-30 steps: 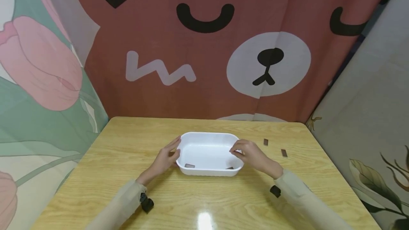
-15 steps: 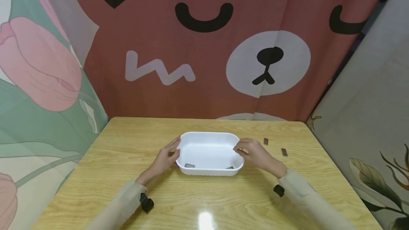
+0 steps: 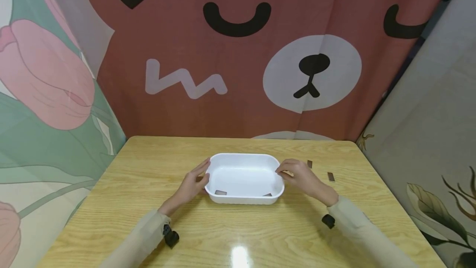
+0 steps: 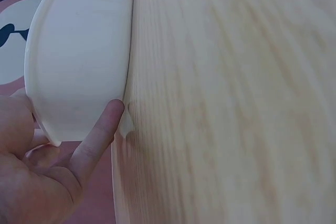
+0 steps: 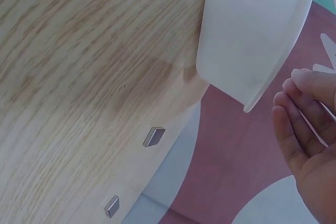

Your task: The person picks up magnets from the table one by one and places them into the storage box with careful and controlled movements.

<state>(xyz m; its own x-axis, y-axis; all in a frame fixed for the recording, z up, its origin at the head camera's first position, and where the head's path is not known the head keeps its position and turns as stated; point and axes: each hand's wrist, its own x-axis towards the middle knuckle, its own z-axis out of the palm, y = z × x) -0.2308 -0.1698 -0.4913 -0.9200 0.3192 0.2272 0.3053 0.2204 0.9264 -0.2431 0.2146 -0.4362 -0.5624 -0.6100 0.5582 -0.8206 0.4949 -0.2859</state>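
A white plastic basin (image 3: 245,179) with rounded corners sits mid-table. My left hand (image 3: 191,183) holds its left end. In the left wrist view one finger (image 4: 100,135) lies along the outer wall, and other fingers are partly hidden at the rim. At the basin's right end my right hand (image 3: 300,177) hovers by the rim, with thumb and fingertips close together. Nothing shows between these fingers; the right wrist view shows them loosely bent and apart from the basin. Inside lie a small brown-grey rectangular piece (image 3: 220,192) and another similar piece (image 3: 267,195), partly hidden by the near rim.
Right of the basin, two more small dark brown rectangular pieces lie on the wooden table (image 3: 148,164): one piece (image 3: 310,163) behind my right hand, the other piece (image 3: 331,177) further right. Printed curtains (image 3: 245,106) hang behind and at both sides.
My right hand has moved right, from over the basin's inside to its right rim. The left hand and the basin stay put, as do the small pieces.
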